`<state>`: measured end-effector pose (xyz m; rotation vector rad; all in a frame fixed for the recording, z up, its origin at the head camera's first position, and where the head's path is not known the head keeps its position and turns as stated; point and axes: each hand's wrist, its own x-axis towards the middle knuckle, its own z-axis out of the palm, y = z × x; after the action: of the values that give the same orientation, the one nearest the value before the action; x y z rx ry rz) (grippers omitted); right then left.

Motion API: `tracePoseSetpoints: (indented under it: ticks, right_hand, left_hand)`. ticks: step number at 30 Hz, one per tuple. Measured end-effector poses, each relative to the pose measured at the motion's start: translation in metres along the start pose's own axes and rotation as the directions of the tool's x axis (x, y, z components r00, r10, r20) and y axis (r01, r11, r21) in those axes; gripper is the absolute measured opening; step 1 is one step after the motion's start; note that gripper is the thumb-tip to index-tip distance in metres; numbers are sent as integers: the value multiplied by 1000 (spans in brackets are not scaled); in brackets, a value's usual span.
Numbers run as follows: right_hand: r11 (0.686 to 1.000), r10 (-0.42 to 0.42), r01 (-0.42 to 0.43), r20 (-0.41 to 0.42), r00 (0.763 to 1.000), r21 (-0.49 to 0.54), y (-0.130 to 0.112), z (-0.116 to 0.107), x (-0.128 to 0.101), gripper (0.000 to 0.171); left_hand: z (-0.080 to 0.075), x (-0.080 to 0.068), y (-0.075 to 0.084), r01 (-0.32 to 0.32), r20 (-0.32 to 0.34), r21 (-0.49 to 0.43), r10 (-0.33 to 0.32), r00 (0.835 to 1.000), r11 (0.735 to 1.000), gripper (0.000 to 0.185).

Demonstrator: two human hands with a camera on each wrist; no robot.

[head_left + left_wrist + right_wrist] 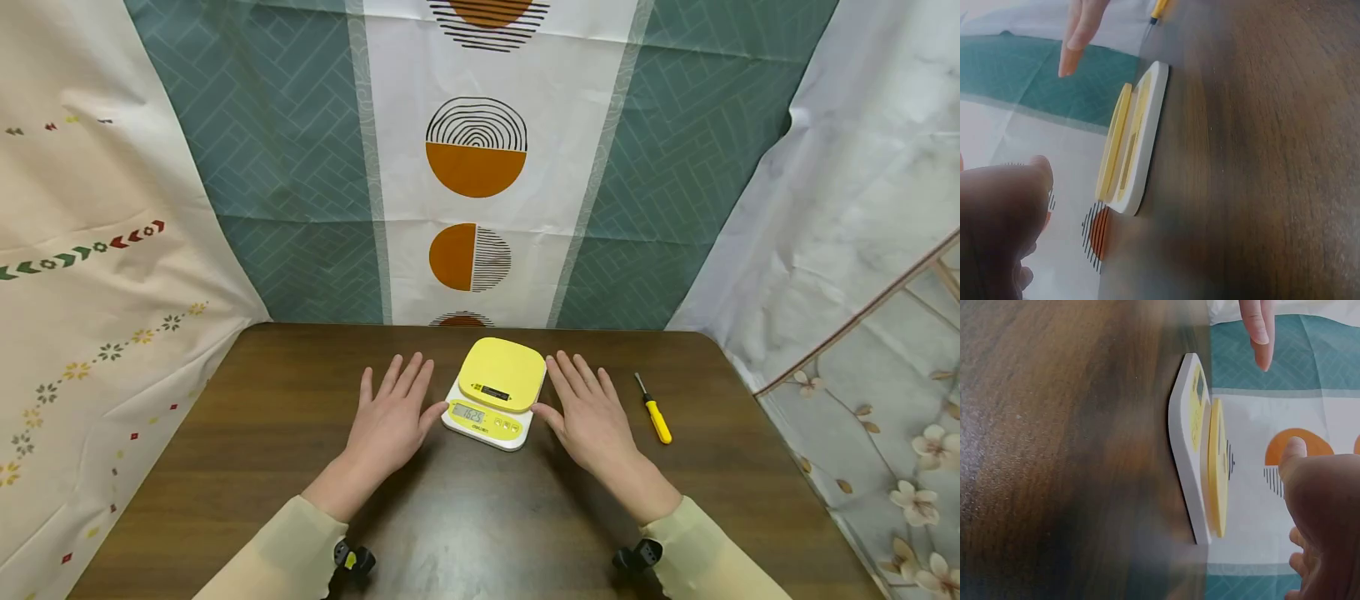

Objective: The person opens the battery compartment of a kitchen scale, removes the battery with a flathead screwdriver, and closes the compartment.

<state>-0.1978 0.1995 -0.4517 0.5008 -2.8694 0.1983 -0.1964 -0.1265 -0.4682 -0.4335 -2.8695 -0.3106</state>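
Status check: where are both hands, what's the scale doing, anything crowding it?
Left hand and right hand open, flanking the kitchen scale, thumbs at its edges. Small dark item on the platform, display lit. Yellow screwdriver lies apart, right of the right hand.

Left hand [390,421]: palm down, fingers straight and slightly spread, pointing toward 1 o'clock; thumb extended toward 3 o'clock. Holds nothing. Forearm in a pale sleeve, entering from 7 o'clock.

Right hand [592,417]: palm down, fingers straight and slightly spread, pointing toward 11 o'clock; thumb extended toward 9 o'clock. Holds nothing. Forearm in a matching sleeve, entering from 5 o'clock.
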Motion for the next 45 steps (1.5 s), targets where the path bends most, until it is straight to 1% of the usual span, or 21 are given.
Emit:
tracePoseSetpoints:
  ticks: [4, 10, 17, 24, 35, 41, 45]
  right_hand:
    - [1000, -2, 2, 1, 1000, -2, 0, 3, 0, 88]
    - [1000, -2, 2, 0, 1000, 12, -1, 7, 0, 88]
    - [1000, 1, -1, 13, 1000, 15, -2, 10, 0, 88]
    - [1000, 13, -13, 38, 999, 20, -2, 15, -2, 87]
    - [999, 11, -12, 39, 999, 32, -4, 21, -3, 87]
    - [1000, 20, -20, 25, 1000, 21, -1, 23, -9, 87]
    - [1000, 17, -17, 24, 1000, 26, 0, 26, -10, 87]
  left_hand:
    - [1, 2, 0, 4, 4, -6, -4, 1000, 1000, 77]
    - [2, 7, 3, 17, 29, -19, -17, 999, 1000, 78]
    - [6, 9, 3, 36, 40, -24, -35, 999, 999, 78]
    - [10, 10, 3, 51, 67, -28, -49, 997, 998, 78]
    - [15, 13, 1, 59, 78, -31, -56, 995, 998, 78]
    - [20, 16, 5, 43, 94, -30, -40, 995, 999, 78]
    - [22, 18, 8, 51, 103, -32, -48, 993, 998, 78]
